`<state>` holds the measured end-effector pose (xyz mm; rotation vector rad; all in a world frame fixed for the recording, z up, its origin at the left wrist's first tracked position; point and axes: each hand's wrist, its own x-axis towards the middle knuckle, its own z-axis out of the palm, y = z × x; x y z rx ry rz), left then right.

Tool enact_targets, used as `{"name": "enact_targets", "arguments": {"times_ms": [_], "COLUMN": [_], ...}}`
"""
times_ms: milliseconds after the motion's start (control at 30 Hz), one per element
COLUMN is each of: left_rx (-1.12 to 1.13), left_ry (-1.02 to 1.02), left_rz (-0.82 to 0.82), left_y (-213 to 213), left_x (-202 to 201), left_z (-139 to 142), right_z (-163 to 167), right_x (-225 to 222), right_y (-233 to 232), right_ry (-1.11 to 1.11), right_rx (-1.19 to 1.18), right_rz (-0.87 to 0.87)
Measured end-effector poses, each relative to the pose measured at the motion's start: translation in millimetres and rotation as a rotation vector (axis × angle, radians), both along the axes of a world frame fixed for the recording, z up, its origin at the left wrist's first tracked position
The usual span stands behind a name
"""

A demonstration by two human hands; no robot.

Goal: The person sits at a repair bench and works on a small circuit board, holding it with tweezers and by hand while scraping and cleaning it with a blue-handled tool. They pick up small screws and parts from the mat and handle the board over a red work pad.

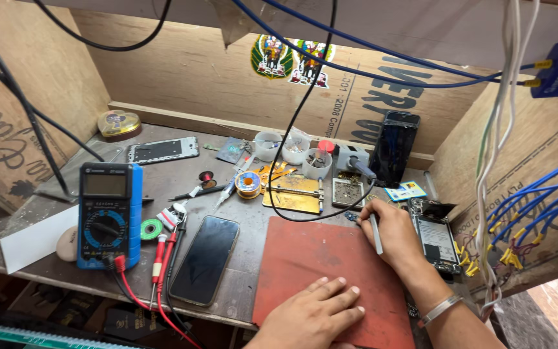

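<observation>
Tweezers (376, 234), slim and grey, are pinched in the right hand (392, 234), which rests at the far right edge of the red work mat (305, 255); the tip end points down toward the person. The left hand (314, 313) lies flat on the mat's near edge, fingers spread and holding nothing.

The mat covers the near right part of the desk (253, 223). Just left of it a black smartphone (206, 258) lies screen up. Further left, near the desk's left edge, a blue-cased multimeter (108, 213) lies face up, its red and black test leads (163, 255) trailing off the near edge. A small green tape roll (151, 229) sits between meter and phone, and a white sheet (33, 240) lies at the left edge.

Beyond the mat stand a brass-coloured board holder (292, 192), a solder spool (248, 184) and three small white cups of parts (292, 152). A phone frame (163, 150) lies toward the far left corner, beside a round golden tin (119, 123). A dark phone (395, 147) leans upright against the back wall, and an opened phone (437, 242) lies at the right edge, just beside the right wrist, which wears a metal bangle (439, 309).

A black cable (292, 129) hangs down in front of the cups and loops over the holder. Blue wires with yellow ends (531, 207) crowd the right side. On the cardboard back wall, a pair of green-edged, multicoloured stickers (292, 61) sits near the top, with large dark printing to their right.
</observation>
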<state>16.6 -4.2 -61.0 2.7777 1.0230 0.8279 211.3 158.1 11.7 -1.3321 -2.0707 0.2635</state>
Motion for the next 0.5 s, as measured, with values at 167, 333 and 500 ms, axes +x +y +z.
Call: {"name": "enact_targets", "arguments": {"times_ms": [167, 333, 500], "left_rx": [0.057, 0.064, -0.070], "left_ry": [0.035, -0.045, -0.470], "left_rz": [0.019, 0.043, 0.043], "left_y": [1, -3, -13], "left_x": [5, 1, -8], "left_z": [-2, 13, 27], "right_z": [14, 32, 16], "right_x": [0, 4, -8], "right_y": [-11, -38, -95], "right_ry": [-0.047, 0.052, 0.409], "right_rx": [0.026, 0.070, -0.403], "right_rz": [-0.032, 0.012, -0.020]}}
